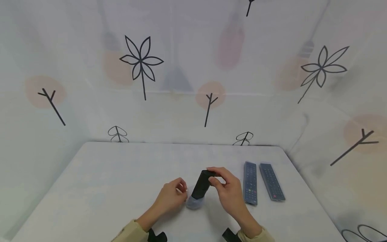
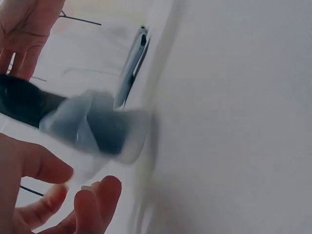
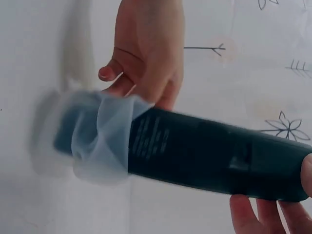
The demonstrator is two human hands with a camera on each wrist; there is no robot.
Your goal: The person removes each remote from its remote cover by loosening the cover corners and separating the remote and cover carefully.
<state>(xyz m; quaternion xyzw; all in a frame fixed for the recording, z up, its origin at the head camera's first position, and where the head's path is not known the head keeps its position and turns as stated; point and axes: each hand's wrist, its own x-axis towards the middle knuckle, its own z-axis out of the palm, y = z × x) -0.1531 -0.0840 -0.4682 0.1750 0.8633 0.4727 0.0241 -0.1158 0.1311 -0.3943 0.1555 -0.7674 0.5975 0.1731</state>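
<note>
My right hand grips the top end of a dark remote control, which stands tilted over the white table. The remote's lower end sits inside a bunched, translucent plastic sleeve. In the right wrist view the remote's back shows, with fine print near the sleeve. My left hand is just left of the sleeve, its fingers loosely bent. In the left wrist view, the thumb and fingertips lie close beside the loose film, with a gap between them; whether they touch it is unclear.
Two more remote controls lie side by side at the right of the table: a blue-grey one and a darker one. The white table ends at a back edge against a hanging cloth printed with leaves and twigs.
</note>
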